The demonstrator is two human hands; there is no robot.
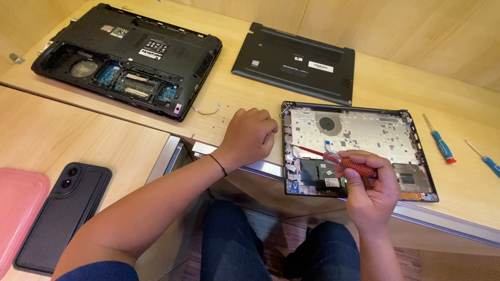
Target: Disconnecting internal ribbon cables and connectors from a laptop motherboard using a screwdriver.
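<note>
Two hands worked over an opened laptop chassis (359, 132) lying on the wooden desk (234, 99). Right hand (371, 191) grasped a red-handled screwdriver (338, 160), tip pointing left over the chassis's left part. Left hand (250, 134) rested clenched on the desk just beside the chassis's left edge, apparently holding nothing. Two blue screwdrivers (441, 143) lay apart, right.

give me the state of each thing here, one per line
left hand: closed in a fist, resting on the desk
right hand: shut on the red screwdriver
small laptop shell: open, insides bare
bottom cover: off, lying flat
big laptop: upside down, hatch open
two blue screwdrivers: lying unused
phone: face down
</note>
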